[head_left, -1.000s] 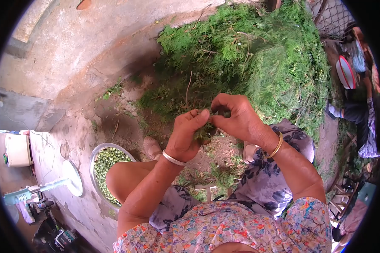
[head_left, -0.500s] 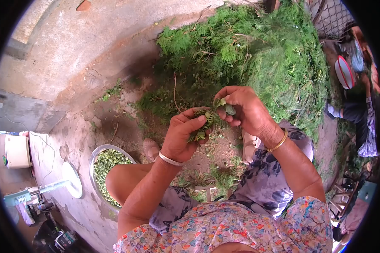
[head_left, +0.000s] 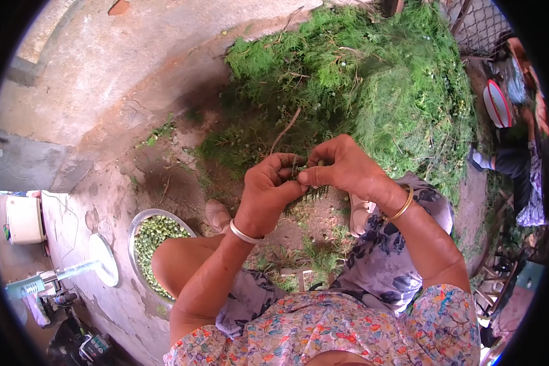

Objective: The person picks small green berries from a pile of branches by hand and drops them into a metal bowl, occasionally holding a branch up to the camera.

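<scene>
My left hand is closed around a small green sprig, whose brown stem sticks up above the fingers. Against it, my right hand pinches at the sprig with thumb and forefinger; whatever lies between those fingertips is too small to name. The two hands touch at their fingertips, over the ground between my feet. Beyond them spreads a large heap of feathery green branches. A metal basin full of small green pieces stands beside my left knee.
At the left are a fan lying sideways in view and a pale box. Another person's leg shows at the right edge, near a red-rimmed white basin. Loose twigs lie on the ground.
My right hand moved away from my left, showing green bits in its fingers, then came back against it. The brown stem has swung over and now leans right.
</scene>
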Available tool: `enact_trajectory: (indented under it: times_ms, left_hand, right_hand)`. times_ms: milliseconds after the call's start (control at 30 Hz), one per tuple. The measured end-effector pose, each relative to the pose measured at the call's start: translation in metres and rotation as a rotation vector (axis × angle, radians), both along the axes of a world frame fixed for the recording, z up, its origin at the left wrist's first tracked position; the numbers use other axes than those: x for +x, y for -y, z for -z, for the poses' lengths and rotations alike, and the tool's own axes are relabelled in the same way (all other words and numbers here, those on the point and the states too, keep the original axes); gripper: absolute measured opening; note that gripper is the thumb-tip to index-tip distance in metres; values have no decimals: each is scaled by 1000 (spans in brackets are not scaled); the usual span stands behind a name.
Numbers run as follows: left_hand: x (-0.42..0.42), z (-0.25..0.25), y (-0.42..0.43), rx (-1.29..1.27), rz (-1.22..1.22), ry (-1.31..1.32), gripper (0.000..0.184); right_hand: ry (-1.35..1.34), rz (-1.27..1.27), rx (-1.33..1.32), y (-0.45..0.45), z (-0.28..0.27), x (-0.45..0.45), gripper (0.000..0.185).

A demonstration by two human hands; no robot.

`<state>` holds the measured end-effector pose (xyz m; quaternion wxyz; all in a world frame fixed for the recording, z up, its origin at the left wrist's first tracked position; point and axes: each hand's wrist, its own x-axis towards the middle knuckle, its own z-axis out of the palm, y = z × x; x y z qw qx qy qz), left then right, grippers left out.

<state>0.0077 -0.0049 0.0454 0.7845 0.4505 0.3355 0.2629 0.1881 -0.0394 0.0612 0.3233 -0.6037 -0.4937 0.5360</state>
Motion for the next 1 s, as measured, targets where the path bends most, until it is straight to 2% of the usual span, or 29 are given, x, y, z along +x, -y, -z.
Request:
enact_trajectory:
  times_ms: [133,200,333,400,500,533,600,667,733,800,867,1000]
  left_hand:
    - [2,-2,2,28,-3,16,29]
    - [-1,-6,-1,-126,-26,109,28]
    - [-3,-7,-3,-238,-77,213,23]
    - [-8,-7,-5,-257,-25,244,17]
    - [-8,-1,-7,-327,-55,282,19]
    - [-9,0,-8,-328,-56,281,19]
    - [-11,3,-10,-592,-107,345,17]
    - [-13,7,-12,-615,-91,388,18]
    - [-13,7,-12,-638,-73,432,19]
    - [-13,6,-12,-528,-23,383,18]
    - [-8,-7,-8,-454,-40,317,18]
    - [-5,-6,-4,-275,-38,188,19]
  right_hand:
    - [-78,7,-56,2,-4,1,20]
    - [-348,53,-161,2,-10,1,18]
    - [-530,95,-165,0,-8,2,16]
    - [-838,149,-220,1,-8,7,17]
    - [-946,159,-150,-1,-6,11,17]
    - [-947,158,-151,-2,-10,11,17]
    - [-906,220,-153,-2,-21,12,18]
    - [-872,254,-157,-3,-18,12,16]
    - [-631,276,-107,-3,-11,11,13]
    - [-527,291,-65,-1,-12,2,10]
    - [-291,54,218,1,-8,-6,11]
    - [-145,7,193,4,-24,-7,13]
